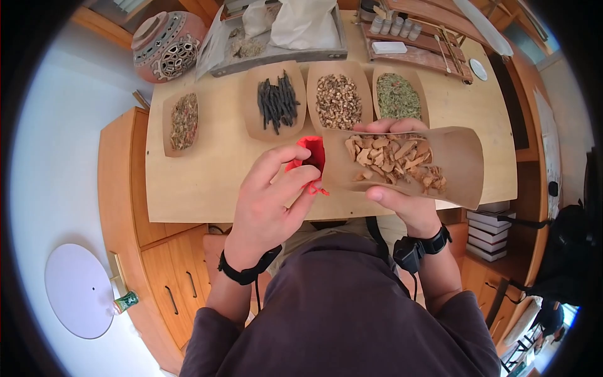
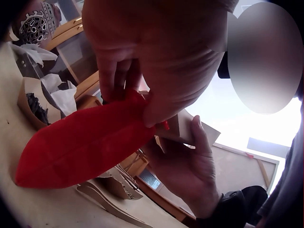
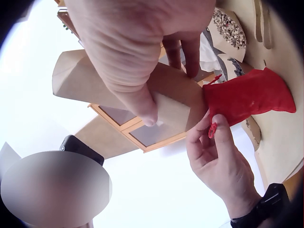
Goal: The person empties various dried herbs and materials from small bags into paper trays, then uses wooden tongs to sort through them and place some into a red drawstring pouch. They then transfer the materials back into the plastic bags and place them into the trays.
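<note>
My left hand (image 1: 267, 195) pinches the rim of a red drawstring pouch (image 2: 85, 147), whose mouth faces right with its dark inside showing in the head view. Red cord (image 1: 319, 188) dangles beside the fingers. The full body of the pouch hangs below the hand in the left wrist view. With fingers behind and thumb in front, my right hand (image 1: 411, 210) grips a brown paper tray (image 1: 463, 163). Tan, bark-like chips (image 1: 389, 156) lie in it, several near its right half. The tray's left end is right at the pouch's mouth.
Behind the hands stand paper trays of black sticks (image 1: 277, 103), speckled chopped pieces (image 1: 338, 103) and green dried leaves (image 1: 398, 96). Another tray of mixed dried herbs (image 1: 184, 122) is at left. A grey tray (image 1: 282, 58) with plastic bags and a wooden rack (image 1: 433, 53) line the back.
</note>
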`<control>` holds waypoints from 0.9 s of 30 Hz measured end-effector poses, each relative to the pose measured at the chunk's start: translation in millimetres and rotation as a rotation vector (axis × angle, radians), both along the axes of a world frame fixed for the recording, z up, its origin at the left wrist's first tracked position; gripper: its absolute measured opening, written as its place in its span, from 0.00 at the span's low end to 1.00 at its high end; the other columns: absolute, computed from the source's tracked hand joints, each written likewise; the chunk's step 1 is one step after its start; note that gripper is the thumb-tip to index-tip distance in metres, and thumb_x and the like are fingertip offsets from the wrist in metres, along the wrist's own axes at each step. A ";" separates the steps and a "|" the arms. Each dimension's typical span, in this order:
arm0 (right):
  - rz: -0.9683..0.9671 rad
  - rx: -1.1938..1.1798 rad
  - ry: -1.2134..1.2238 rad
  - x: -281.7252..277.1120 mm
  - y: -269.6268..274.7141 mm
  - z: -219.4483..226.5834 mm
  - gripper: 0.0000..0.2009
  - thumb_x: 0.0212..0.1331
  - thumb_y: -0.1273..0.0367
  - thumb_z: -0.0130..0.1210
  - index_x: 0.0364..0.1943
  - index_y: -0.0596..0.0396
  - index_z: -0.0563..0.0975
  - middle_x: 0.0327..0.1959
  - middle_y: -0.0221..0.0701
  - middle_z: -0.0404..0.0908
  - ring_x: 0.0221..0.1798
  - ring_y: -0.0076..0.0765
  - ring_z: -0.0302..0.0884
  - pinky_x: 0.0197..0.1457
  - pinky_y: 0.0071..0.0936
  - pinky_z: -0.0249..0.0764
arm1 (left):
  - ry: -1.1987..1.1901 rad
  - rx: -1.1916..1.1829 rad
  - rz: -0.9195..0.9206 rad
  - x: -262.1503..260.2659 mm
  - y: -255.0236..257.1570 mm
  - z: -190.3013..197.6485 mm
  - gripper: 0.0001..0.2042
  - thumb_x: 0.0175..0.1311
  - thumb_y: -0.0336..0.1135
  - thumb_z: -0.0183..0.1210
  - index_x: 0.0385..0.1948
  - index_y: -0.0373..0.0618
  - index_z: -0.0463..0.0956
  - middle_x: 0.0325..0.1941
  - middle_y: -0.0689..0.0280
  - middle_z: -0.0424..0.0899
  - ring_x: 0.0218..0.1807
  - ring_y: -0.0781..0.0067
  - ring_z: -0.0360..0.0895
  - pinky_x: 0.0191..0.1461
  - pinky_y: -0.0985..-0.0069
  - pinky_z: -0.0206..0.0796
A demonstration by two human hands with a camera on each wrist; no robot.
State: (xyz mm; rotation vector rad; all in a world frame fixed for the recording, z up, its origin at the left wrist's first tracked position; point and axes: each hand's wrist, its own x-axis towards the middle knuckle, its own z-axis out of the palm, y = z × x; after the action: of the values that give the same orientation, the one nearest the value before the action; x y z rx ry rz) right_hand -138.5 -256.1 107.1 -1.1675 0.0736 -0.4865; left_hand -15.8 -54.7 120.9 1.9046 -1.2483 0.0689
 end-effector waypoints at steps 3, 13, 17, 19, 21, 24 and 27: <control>0.031 -0.019 -0.118 4.9 -4.4 -7.0 0.34 0.52 0.81 0.74 0.60 0.50 0.66 0.61 0.38 0.77 0.72 0.44 0.73 0.76 0.45 0.73 | 0.010 -0.002 -0.014 -2.1 0.8 -0.9 0.12 0.54 0.18 0.69 0.39 0.42 0.86 0.54 0.58 0.83 0.52 0.58 0.84 0.54 0.67 0.78; 0.108 -0.206 -0.130 10.9 -7.5 6.2 0.32 0.50 0.82 0.74 0.58 0.50 0.68 0.58 0.38 0.79 0.70 0.42 0.75 0.72 0.42 0.77 | 0.020 -0.039 -0.036 -1.1 3.5 -0.2 0.12 0.52 0.18 0.68 0.39 0.43 0.87 0.56 0.57 0.82 0.54 0.58 0.84 0.55 0.67 0.78; 0.128 -0.294 -0.116 12.8 -9.2 17.3 0.31 0.50 0.81 0.76 0.58 0.51 0.71 0.58 0.37 0.80 0.66 0.38 0.78 0.69 0.38 0.80 | 0.019 -0.041 -0.042 0.1 6.1 -3.1 0.13 0.51 0.19 0.69 0.38 0.43 0.87 0.56 0.57 0.82 0.55 0.57 0.84 0.56 0.67 0.78; 0.133 -0.331 -0.119 14.3 -9.6 18.8 0.31 0.50 0.79 0.76 0.58 0.52 0.71 0.58 0.37 0.80 0.64 0.36 0.80 0.67 0.36 0.81 | 0.010 -0.047 -0.049 0.5 6.8 -3.6 0.13 0.50 0.19 0.69 0.38 0.43 0.88 0.56 0.57 0.82 0.55 0.57 0.84 0.57 0.66 0.78; 0.129 -0.385 -0.113 16.3 -10.2 20.6 0.32 0.50 0.77 0.78 0.59 0.53 0.71 0.58 0.37 0.80 0.62 0.35 0.80 0.66 0.34 0.81 | -0.003 -0.056 -0.057 0.9 7.2 -3.0 0.13 0.49 0.19 0.69 0.37 0.43 0.88 0.57 0.56 0.82 0.56 0.57 0.84 0.58 0.66 0.78; 0.115 -0.503 -0.076 19.8 -8.4 28.9 0.34 0.49 0.74 0.80 0.59 0.54 0.71 0.57 0.37 0.80 0.61 0.34 0.81 0.63 0.31 0.82 | -0.001 -0.052 -0.049 0.4 9.1 -3.2 0.12 0.48 0.20 0.70 0.36 0.43 0.88 0.58 0.56 0.82 0.57 0.56 0.84 0.60 0.65 0.79; 0.115 -0.598 -0.068 22.9 -11.2 30.1 0.36 0.47 0.70 0.82 0.60 0.55 0.71 0.57 0.36 0.80 0.60 0.33 0.81 0.61 0.30 0.83 | 0.002 -0.057 -0.042 0.5 11.9 -5.6 0.12 0.48 0.20 0.70 0.35 0.43 0.88 0.58 0.55 0.82 0.57 0.56 0.84 0.61 0.65 0.79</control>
State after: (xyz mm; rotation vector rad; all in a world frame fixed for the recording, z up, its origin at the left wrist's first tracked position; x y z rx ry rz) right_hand -115.6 -267.2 137.2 -1.7266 -0.2117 -0.4584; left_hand -15.3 -42.7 115.3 1.8288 -1.2711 0.0801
